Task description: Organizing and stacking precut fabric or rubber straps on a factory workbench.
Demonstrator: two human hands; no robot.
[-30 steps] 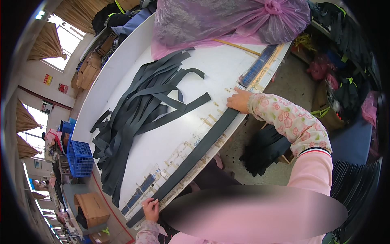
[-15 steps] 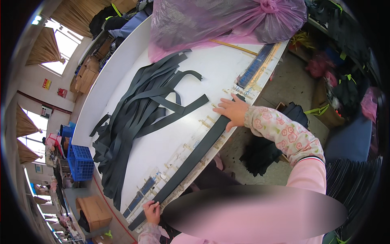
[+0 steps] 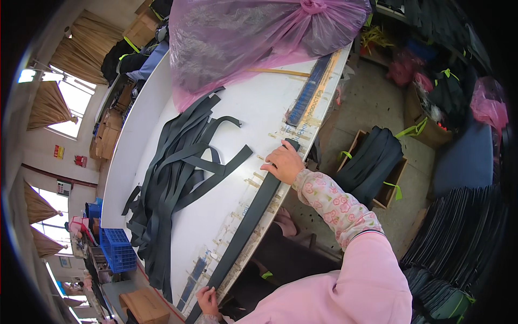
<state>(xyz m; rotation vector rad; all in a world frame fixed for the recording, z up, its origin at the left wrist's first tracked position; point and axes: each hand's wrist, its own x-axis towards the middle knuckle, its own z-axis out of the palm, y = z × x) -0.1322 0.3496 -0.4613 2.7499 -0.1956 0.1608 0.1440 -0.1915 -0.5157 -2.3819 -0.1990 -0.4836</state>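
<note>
Webbing strap (image 3: 244,233): dark grey, flat and nearly straight along the near edge of the worktable (image 3: 186,232); whether it is one layer or several cannot be told.
Right hand (image 3: 286,162): palm down across the strap close to its upper end, fingers somewhat spread, not closed round it; a short piece of strap shows beyond the fingers.
Left hand (image 3: 208,301): at the strap near the table's lower corner, fingers bent over its edge; whether they pinch or merely press, I cannot tell.
Step in hand: judging by the pose, the strap is being smoothed or steadied along that edge.
Next move: any shift from here would seem to call for light, even pressure, so that neither end skews.
Near edge: scraps of tape dot the surface beside the strap; a dark blue strip (image 3: 310,89) lies farther up, just past the strap's upper end.
Strap heap (image 3: 162,205): loose, tangled dark straps toward the far edge, well apart from both hands.
Upper end of worktable: a knotted purple plastic bag (image 3: 259,43), with a thin yellowish stick (image 3: 280,71) beside it.
Floor beyond near edge: a wooden box (image 3: 396,181) holding folded dark straps (image 3: 369,162).
</note>
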